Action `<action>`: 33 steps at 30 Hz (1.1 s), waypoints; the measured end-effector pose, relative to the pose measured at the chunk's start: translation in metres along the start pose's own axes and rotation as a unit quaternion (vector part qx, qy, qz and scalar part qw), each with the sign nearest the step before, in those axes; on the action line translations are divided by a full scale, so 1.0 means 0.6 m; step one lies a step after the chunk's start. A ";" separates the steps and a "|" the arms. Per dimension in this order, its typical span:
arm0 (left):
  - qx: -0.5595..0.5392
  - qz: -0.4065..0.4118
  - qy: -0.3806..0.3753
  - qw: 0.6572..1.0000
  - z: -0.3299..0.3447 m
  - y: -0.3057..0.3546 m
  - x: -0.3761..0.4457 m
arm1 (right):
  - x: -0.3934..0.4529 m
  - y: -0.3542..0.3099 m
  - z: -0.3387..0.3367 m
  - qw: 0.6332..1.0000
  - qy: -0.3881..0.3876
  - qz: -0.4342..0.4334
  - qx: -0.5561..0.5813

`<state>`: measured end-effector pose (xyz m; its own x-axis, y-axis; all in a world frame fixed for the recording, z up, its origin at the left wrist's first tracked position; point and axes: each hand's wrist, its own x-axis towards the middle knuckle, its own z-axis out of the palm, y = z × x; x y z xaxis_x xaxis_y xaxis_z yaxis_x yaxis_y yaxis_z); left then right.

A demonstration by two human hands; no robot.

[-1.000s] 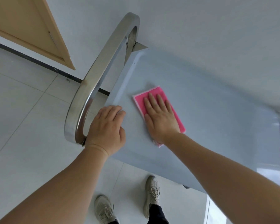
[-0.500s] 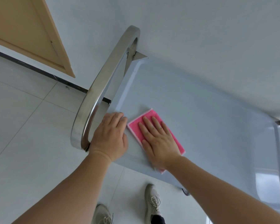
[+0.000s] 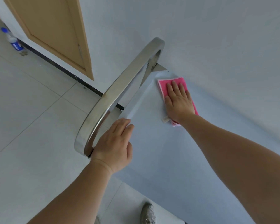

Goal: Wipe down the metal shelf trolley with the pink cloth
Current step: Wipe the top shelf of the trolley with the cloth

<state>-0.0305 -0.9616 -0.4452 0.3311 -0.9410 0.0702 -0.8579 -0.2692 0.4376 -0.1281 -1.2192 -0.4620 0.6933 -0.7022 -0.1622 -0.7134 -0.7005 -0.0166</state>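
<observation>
The metal shelf trolley (image 3: 176,159) fills the lower right, its flat top shelf pale and shiny. A curved steel handle (image 3: 120,94) arches over its left end. The pink cloth (image 3: 163,88) lies flat near the far left corner of the shelf. My right hand (image 3: 179,101) presses on it with straight, spread fingers and covers most of it. My left hand (image 3: 115,146) rests on the shelf's near left edge beside the handle's base, fingers laid over the rim.
A white wall runs right behind the trolley. A tan wooden door (image 3: 55,33) stands at the upper left, with a plastic bottle (image 3: 12,40) on the tiled floor beside it. My shoe (image 3: 148,213) shows below the shelf's near edge.
My right hand has slid the pink cloth away from me, from the near left part of the shelf to its far left corner. The left hand stays on the shelf edge.
</observation>
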 end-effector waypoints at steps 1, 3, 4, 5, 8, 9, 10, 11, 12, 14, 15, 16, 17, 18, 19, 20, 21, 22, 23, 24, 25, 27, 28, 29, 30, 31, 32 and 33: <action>0.001 0.001 0.000 1.000 0.001 -0.001 0.000 | 0.013 0.000 -0.003 1.000 0.000 -0.005 -0.004; 0.002 0.005 0.001 1.000 0.003 -0.002 -0.001 | 0.035 -0.002 -0.008 1.000 0.000 -0.018 -0.009; 0.002 0.007 0.001 1.000 0.003 -0.002 -0.001 | 0.045 -0.003 -0.010 1.000 0.000 -0.024 -0.010; 0.003 0.008 0.000 1.000 0.003 -0.002 -0.002 | 0.055 -0.004 -0.012 0.999 0.001 -0.029 -0.012; 0.009 0.004 -0.002 1.000 0.001 -0.001 -0.003 | 0.088 -0.010 -0.019 0.998 0.002 -0.058 -0.018; 0.009 0.002 -0.002 1.000 0.001 0.000 -0.003 | 0.098 -0.014 -0.020 0.997 0.004 -0.072 -0.022; 0.009 0.001 -0.001 1.000 0.000 0.001 -0.003 | 0.108 -0.017 -0.020 0.996 0.007 -0.086 -0.026; 0.012 0.001 0.001 1.000 -0.001 0.001 -0.002 | 0.117 -0.019 -0.020 0.995 0.012 -0.098 -0.029; 0.016 0.001 0.004 1.000 -0.001 0.001 -0.002 | 0.124 -0.020 -0.020 0.994 0.013 -0.106 -0.031; 0.018 0.001 0.008 1.000 -0.001 0.002 -0.002 | 0.128 -0.019 -0.020 0.993 0.010 -0.114 -0.032; 0.018 0.001 0.007 1.000 0.000 0.003 -0.002 | 0.126 -0.018 -0.019 0.993 0.008 -0.117 -0.032; 0.019 0.001 0.006 1.000 0.000 0.005 -0.003 | 0.121 -0.019 -0.019 0.992 0.005 -0.125 -0.032; 0.024 0.002 0.005 1.000 0.000 0.006 -0.004 | 0.113 -0.024 -0.018 0.990 0.003 -0.138 -0.032; 0.029 0.004 0.004 1.000 0.000 0.006 -0.004 | 0.101 -0.033 -0.017 0.987 0.001 -0.159 -0.030; 0.033 0.006 0.001 0.999 -0.001 0.007 -0.004 | 0.086 -0.044 -0.014 0.983 0.000 -0.184 -0.026; 0.034 0.007 -0.005 0.999 -0.002 0.007 -0.004 | 0.069 -0.056 -0.010 0.978 0.000 -0.208 -0.020; 0.037 0.008 -0.009 0.999 -0.002 0.007 -0.004 | 0.053 -0.068 -0.006 0.974 0.000 -0.227 -0.013; 0.041 0.008 -0.011 0.999 -0.003 0.006 -0.004 | 0.040 -0.077 -0.002 0.971 -0.001 -0.237 -0.009; 0.048 0.009 -0.010 0.999 -0.003 0.007 -0.005 | 0.030 -0.084 0.000 0.971 -0.003 -0.239 -0.007; 0.055 0.013 -0.007 0.998 -0.004 0.007 -0.005 | 0.021 -0.089 0.001 0.972 -0.003 -0.236 -0.007; 0.063 0.018 -0.002 0.998 -0.005 0.008 -0.006 | 0.011 -0.094 0.003 0.973 -0.002 -0.232 -0.009; 0.080 0.031 0.011 0.996 -0.009 0.010 -0.011 | -0.013 -0.105 0.008 0.972 0.000 -0.235 -0.018; 0.090 0.038 0.013 0.995 -0.010 0.012 -0.017 | -0.027 -0.110 0.011 0.971 0.001 -0.240 -0.018; 0.099 0.047 0.014 0.994 -0.011 0.014 -0.027 | -0.037 -0.115 0.014 0.969 0.002 -0.246 -0.019; 0.107 0.056 0.019 0.993 -0.012 0.015 -0.038 | -0.044 -0.118 0.015 0.968 0.002 -0.251 -0.022; 0.110 0.063 0.027 0.992 -0.013 0.016 -0.050 | -0.047 -0.119 0.014 0.967 0.001 -0.253 -0.026; 0.108 0.068 0.034 0.991 -0.013 0.016 -0.064 | -0.047 -0.118 0.013 0.967 0.000 -0.253 -0.030; 0.101 0.068 0.042 0.992 -0.014 0.016 -0.079 | -0.046 -0.117 0.011 0.967 -0.002 -0.252 -0.035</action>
<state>-0.0510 -0.9176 -0.4368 0.2319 -0.9530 0.1949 -0.9553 -0.1854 0.2304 -0.0977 -1.1496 -0.4628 0.9505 -0.2692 -0.1555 -0.2766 -0.9606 -0.0279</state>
